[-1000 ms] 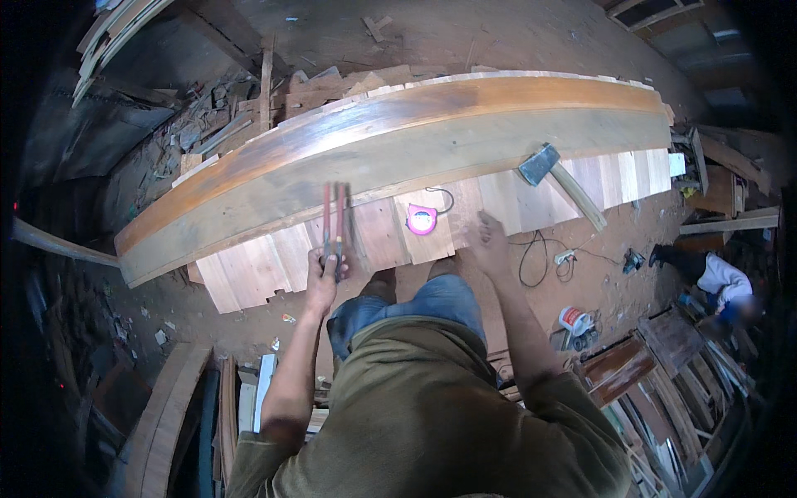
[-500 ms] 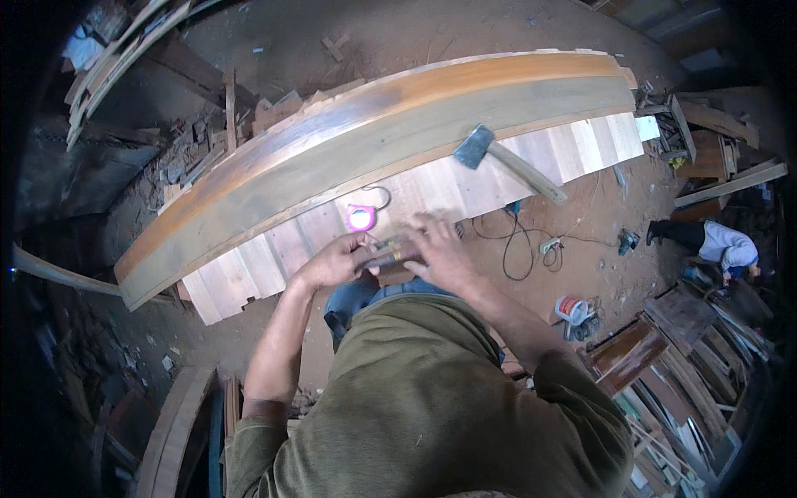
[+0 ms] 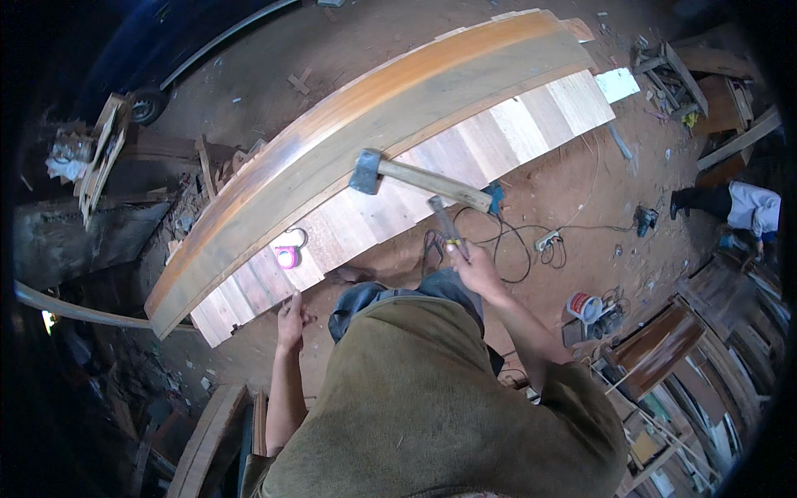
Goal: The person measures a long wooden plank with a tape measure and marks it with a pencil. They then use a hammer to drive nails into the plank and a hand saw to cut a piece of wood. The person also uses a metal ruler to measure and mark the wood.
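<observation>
The right hand [image 3: 475, 267] is closed around a slim metal tool [image 3: 446, 222] with a yellow band near the grip, its shaft pointing up and away from the knuckles toward the panel of pale wooden boards [image 3: 432, 174]. Just beyond the tool's tip a hammer [image 3: 415, 176] lies flat on those boards. The left hand [image 3: 290, 314] rests with fingers loosely extended against the near edge of the boards, holding nothing. Just above it sits a pink tape measure [image 3: 288, 256]
</observation>
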`<state>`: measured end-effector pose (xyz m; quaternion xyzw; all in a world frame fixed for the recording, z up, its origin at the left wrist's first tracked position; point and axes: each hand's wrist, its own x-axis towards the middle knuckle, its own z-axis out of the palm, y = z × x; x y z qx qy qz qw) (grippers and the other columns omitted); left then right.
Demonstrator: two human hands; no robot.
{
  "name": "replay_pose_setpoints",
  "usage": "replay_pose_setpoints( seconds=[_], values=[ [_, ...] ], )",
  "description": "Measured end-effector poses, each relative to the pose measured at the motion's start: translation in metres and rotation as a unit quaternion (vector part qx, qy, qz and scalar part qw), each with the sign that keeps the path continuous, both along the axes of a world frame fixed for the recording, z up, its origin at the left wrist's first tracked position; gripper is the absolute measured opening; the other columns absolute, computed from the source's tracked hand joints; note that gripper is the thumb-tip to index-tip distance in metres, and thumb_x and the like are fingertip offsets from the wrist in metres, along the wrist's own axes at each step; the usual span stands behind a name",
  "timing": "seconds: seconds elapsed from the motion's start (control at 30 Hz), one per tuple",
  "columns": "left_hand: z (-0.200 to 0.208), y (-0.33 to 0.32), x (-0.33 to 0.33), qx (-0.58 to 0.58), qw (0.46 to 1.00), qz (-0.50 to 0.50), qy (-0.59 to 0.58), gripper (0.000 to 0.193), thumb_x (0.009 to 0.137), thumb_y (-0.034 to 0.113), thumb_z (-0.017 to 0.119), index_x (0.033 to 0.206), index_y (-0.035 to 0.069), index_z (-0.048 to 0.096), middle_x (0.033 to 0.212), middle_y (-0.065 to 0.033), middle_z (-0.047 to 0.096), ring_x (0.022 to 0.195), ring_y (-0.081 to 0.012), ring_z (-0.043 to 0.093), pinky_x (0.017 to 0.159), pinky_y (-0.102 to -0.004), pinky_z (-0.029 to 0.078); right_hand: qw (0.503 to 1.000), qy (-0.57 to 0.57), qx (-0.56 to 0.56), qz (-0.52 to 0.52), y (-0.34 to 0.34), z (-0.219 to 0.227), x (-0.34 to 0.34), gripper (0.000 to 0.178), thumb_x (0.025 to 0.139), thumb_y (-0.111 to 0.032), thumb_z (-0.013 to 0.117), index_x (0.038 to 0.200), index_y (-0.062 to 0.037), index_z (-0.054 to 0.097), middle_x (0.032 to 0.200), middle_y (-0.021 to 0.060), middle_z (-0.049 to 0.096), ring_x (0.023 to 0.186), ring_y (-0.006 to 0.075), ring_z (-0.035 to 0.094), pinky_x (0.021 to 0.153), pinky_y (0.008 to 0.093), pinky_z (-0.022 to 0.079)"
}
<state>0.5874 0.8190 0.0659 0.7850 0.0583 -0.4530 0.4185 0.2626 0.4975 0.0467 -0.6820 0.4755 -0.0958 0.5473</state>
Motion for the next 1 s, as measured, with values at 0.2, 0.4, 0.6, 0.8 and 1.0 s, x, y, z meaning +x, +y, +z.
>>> replay_pose_setpoints(
  seconds=[0.2,0.4,0.6,0.8,1.0],
  values=[
    [0.011,-0.038,-0.038,0.085,0.996,0.007,0.014,0.048,0.097,0.050,0.058,0.102,0.002,0.063,0.086,-0.0059,0.064,0.074,-0.0158,0.063,0.070,-0.0310,0.052,0.968,-0.021,0.195,-0.159,-0.056,0.029,-0.046,0.036,0.102,-0.033,0.054,0.084,-0.0025,0.061,0.056,0.0007,0.051,0.043,0.0108,0.047,0.043,0.0302,0.037],
    [-0.011,-0.091,-0.020,0.029,0.984,-0.174,-0.022,0.054,0.096,0.051,0.058,0.115,0.000,0.060,0.098,-0.0094,0.066,0.082,-0.0157,0.063,0.075,-0.0298,0.050,0.971,-0.005,0.140,-0.192,-0.084,0.000,-0.070,0.036,0.101,-0.036,0.055,0.086,-0.0043,0.060,0.067,0.0008,0.056,0.057,0.0108,0.050,0.053,0.0290,0.041],
    [-0.039,-0.166,-0.012,-0.002,0.989,-0.147,0.030,0.058,0.096,0.052,0.059,0.118,-0.002,0.059,0.105,-0.0132,0.068,0.085,-0.0174,0.064,0.078,-0.0303,0.050,0.977,0.145,0.124,-0.098,-0.134,0.051,-0.026,0.037,0.100,-0.037,0.055,0.099,-0.0008,0.061,0.076,0.0108,0.063,0.067,0.0224,0.062,0.064,0.0393,0.049],
    [-0.031,-0.241,0.016,-0.026,0.987,-0.160,0.017,0.061,0.096,0.054,0.057,0.120,-0.002,0.059,0.106,-0.0142,0.068,0.087,-0.0193,0.066,0.080,-0.0320,0.051,0.961,0.217,-0.165,0.044,-0.192,-0.006,0.028,0.036,0.094,-0.030,0.058,0.117,-0.0014,0.060,0.093,0.0242,0.065,0.086,0.0419,0.065,0.077,0.0511,0.050],
    [-0.045,-0.258,0.046,-0.014,0.994,-0.106,0.006,0.058,0.095,0.053,0.058,0.113,-0.002,0.062,0.101,-0.0112,0.068,0.083,-0.0165,0.063,0.077,-0.0306,0.050,0.926,0.211,-0.287,0.124,-0.248,-0.036,0.060,0.041,0.087,-0.022,0.064,0.124,-0.0044,0.056,0.107,0.0200,0.060,0.101,0.0393,0.060,0.085,0.0478,0.050]
  ],
)
